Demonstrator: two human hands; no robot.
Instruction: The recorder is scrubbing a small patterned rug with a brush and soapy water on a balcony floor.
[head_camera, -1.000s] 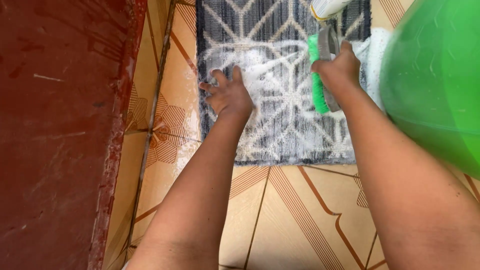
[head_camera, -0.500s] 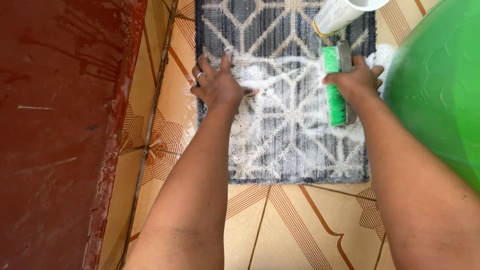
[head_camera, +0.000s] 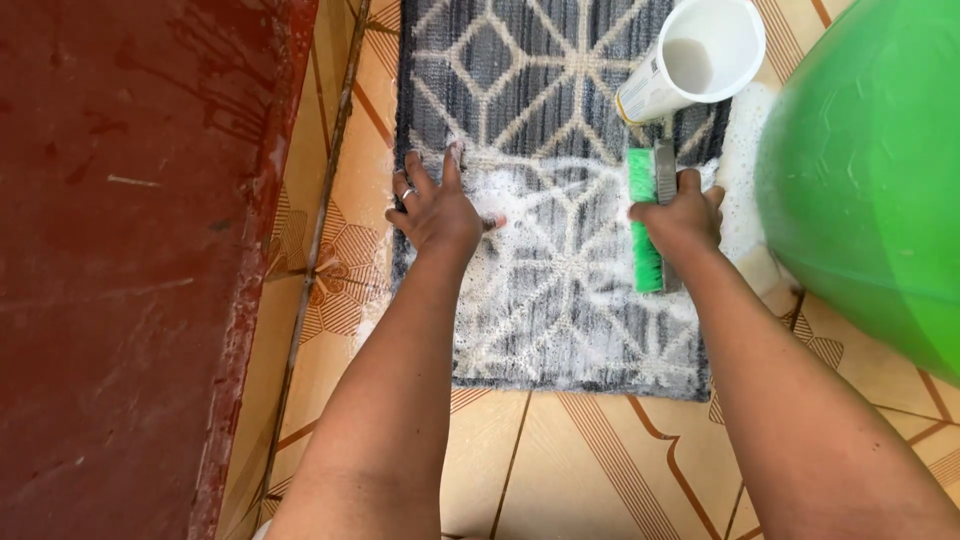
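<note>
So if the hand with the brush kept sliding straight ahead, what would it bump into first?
Probably the white cup. It lies on the mat just past the brush in the right hand, though its exact distance is unclear.

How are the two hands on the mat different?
The left hand lies flat with fingers spread, pressing the grey patterned mat near its left edge; the right hand is curled shut around a scrub brush with green bristles. The left hand wears a ring and holds nothing; no ring shows on the right hand. Both rest on the soapy part of the mat.
</note>
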